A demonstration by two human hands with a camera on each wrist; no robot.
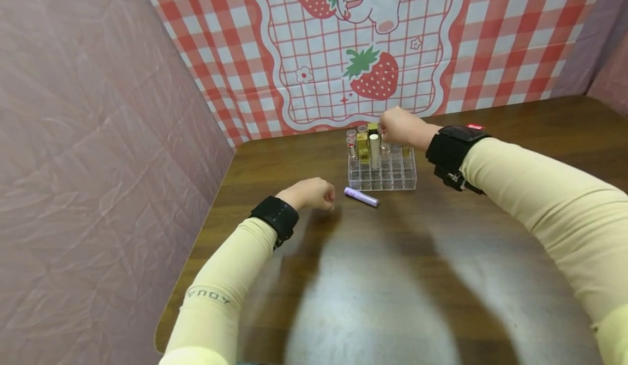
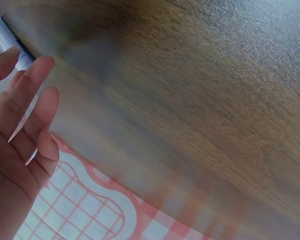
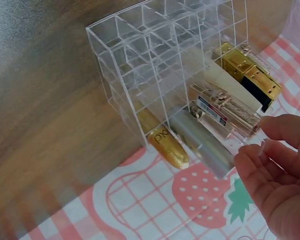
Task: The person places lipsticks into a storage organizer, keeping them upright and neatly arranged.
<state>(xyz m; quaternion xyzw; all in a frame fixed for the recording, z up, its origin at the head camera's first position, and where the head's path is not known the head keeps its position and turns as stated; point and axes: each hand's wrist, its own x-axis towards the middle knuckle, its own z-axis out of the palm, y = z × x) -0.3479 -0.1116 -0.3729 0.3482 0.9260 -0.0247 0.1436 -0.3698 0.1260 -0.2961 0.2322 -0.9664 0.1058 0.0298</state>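
Note:
A clear acrylic lipstick organizer (image 1: 383, 182) stands at the back of the wooden table, with several lipsticks upright in its rear rows. My right hand (image 1: 403, 127) is over its back right side; in the right wrist view the thumb and fingertips pinch the end of a clear-cased lipstick (image 3: 225, 111). Beside that one stand a silver-grey tube (image 3: 202, 142) and a gold tube (image 3: 165, 146). A lilac tube (image 1: 361, 196) lies on the table before the organizer. Left of it hovers my left hand (image 1: 310, 194), fingers loosely bent, holding nothing.
The front rows of the organizer hold no tubes. A white tube (image 1: 375, 151) and a gold square-cased lipstick (image 1: 362, 147) rise from it. Behind the table (image 1: 373, 278) hangs a red checked strawberry cloth (image 1: 235, 54); a pink cloth (image 1: 98, 163) borders the left side.

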